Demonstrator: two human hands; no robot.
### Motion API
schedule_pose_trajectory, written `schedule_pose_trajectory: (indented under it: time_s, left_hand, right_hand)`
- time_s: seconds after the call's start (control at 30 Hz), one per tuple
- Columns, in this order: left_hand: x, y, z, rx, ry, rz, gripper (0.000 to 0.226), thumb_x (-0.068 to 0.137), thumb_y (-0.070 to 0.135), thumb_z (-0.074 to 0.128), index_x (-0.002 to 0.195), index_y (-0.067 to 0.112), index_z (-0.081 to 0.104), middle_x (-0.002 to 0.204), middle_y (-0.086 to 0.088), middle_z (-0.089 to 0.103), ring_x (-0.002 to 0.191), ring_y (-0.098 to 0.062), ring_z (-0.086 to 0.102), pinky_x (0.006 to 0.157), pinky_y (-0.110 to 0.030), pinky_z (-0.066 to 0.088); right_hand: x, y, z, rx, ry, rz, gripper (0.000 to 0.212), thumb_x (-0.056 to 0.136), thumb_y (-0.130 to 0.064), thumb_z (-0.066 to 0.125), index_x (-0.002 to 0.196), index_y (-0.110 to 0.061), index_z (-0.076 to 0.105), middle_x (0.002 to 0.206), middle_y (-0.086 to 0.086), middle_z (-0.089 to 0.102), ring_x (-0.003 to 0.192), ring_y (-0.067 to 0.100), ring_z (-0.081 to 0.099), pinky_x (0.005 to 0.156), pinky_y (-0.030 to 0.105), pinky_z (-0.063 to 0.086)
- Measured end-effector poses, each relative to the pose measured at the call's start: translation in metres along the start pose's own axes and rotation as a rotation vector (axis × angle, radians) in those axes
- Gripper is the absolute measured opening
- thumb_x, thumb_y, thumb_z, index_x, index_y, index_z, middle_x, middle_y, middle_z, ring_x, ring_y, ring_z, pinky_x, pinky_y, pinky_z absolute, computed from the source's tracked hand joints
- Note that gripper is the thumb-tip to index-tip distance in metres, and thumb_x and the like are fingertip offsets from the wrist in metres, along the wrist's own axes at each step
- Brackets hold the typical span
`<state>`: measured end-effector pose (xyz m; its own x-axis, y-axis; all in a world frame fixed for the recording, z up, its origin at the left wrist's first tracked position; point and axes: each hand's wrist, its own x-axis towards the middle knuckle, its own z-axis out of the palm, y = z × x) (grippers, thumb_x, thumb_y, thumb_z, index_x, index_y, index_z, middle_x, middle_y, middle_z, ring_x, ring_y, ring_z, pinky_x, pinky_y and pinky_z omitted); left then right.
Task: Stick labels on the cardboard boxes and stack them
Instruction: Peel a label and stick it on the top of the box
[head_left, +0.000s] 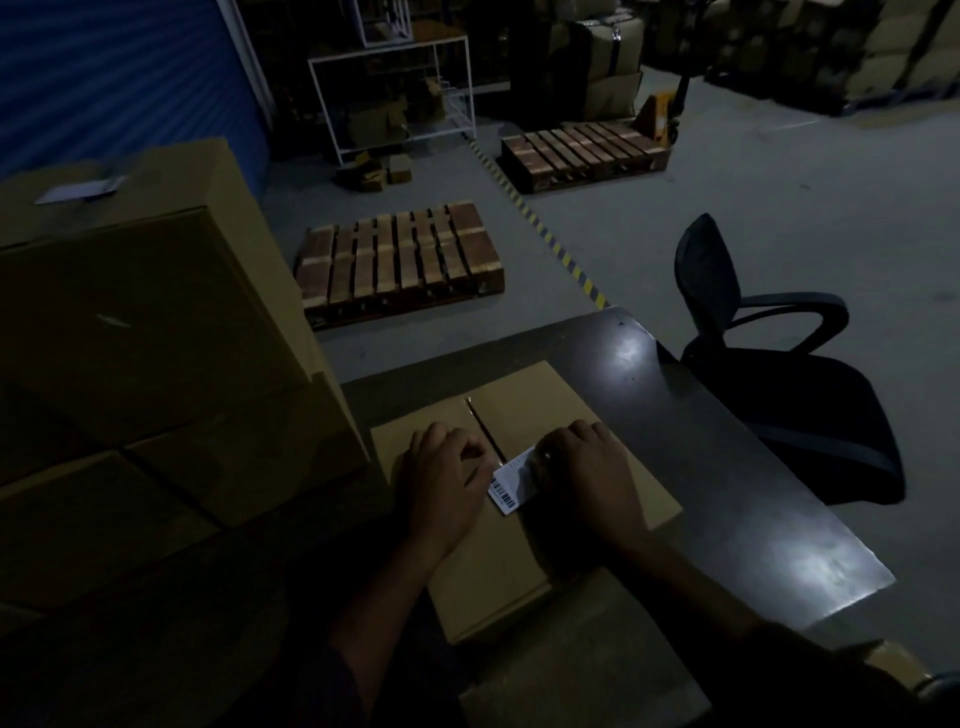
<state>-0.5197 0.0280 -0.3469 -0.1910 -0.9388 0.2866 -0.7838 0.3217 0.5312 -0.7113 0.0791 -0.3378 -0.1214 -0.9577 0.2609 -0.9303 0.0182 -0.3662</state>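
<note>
The white label (511, 480) on the cardboard box (524, 395) carries a barcode at its near end and faint printed lines beside it, probably an address block; none of it is legible in this dim view.

Dark glossy table (727, 483) carried a flat cardboard box (524, 405) at its middle. Left of that box, a stack of larger cardboard boxes (145, 322) stood touching or just beside it. Nearer than the box, another carton (582, 670) sat, dim.
</note>
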Motion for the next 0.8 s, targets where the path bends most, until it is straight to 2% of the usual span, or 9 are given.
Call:
schedule_pose_trajectory:
  time_s: [0.13,0.3,0.43,0.53,0.67,0.8]
  left_hand:
    - [-0.0013,-0.0022,-0.0011,-0.042,0.011,-0.011,0.020,0.092,0.036,0.073,0.087,0.040,0.054,0.101,0.018,0.050,0.101,-0.007,0.049,0.088,-0.040,0.051]
    - [-0.0007,-0.0016,-0.0016,-0.038,-0.007,-0.033,0.011,0.094,0.037,0.071,0.092,0.035,0.060,0.104,0.015,0.053,0.102,-0.007,0.049,0.090,-0.037,0.051]
    - [-0.0004,-0.0017,-0.0027,-0.044,-0.007,-0.026,0.011,0.094,0.036,0.071,0.090,0.034,0.061,0.101,0.015,0.053,0.100,-0.006,0.049,0.087,-0.032,0.046]
    - [-0.0007,-0.0017,-0.0031,-0.054,-0.007,-0.027,0.010,0.094,0.036,0.070,0.090,0.034,0.061,0.101,0.016,0.053,0.100,-0.005,0.047,0.087,-0.033,0.048]
    - [-0.0008,-0.0030,-0.0030,-0.061,-0.013,-0.040,0.012,0.094,0.037,0.069,0.089,0.035,0.059,0.101,0.016,0.053,0.101,-0.004,0.048,0.089,-0.034,0.049]
    - [0.0002,-0.0048,-0.0030,-0.066,-0.001,-0.027,0.013,0.093,0.037,0.069,0.087,0.034,0.059,0.098,0.017,0.052,0.098,-0.006,0.048,0.087,-0.037,0.050]
  right_hand:
    - [-0.0060,0.0026,0.0064,-0.003,0.006,0.021,0.027,0.090,-0.050,0.062,0.106,-0.029,0.063,0.104,-0.009,0.059,0.098,0.013,0.050,0.086,0.030,0.039]
    - [-0.0028,0.0058,0.0042,0.039,-0.061,-0.004,0.044,0.082,-0.054,0.071,0.120,-0.034,0.061,0.119,-0.009,0.059,0.110,0.015,0.049,0.095,0.035,0.042]
    - [-0.0026,0.0048,0.0023,0.057,-0.043,0.007,0.033,0.084,-0.050,0.073,0.111,-0.034,0.064,0.115,-0.009,0.061,0.105,0.012,0.050,0.090,0.031,0.040]
    - [-0.0030,0.0041,0.0004,0.077,-0.044,0.004,0.037,0.087,-0.047,0.071,0.120,-0.033,0.064,0.119,-0.008,0.059,0.110,0.016,0.049,0.090,0.033,0.036]
    - [-0.0029,0.0048,-0.0015,0.089,-0.055,0.001,0.033,0.086,-0.046,0.073,0.114,-0.031,0.066,0.117,-0.007,0.059,0.108,0.014,0.049,0.090,0.032,0.037]
    - [-0.0015,0.0063,0.0001,0.099,-0.057,-0.014,0.034,0.087,-0.046,0.070,0.118,-0.032,0.066,0.119,-0.006,0.059,0.110,0.017,0.050,0.090,0.035,0.039]
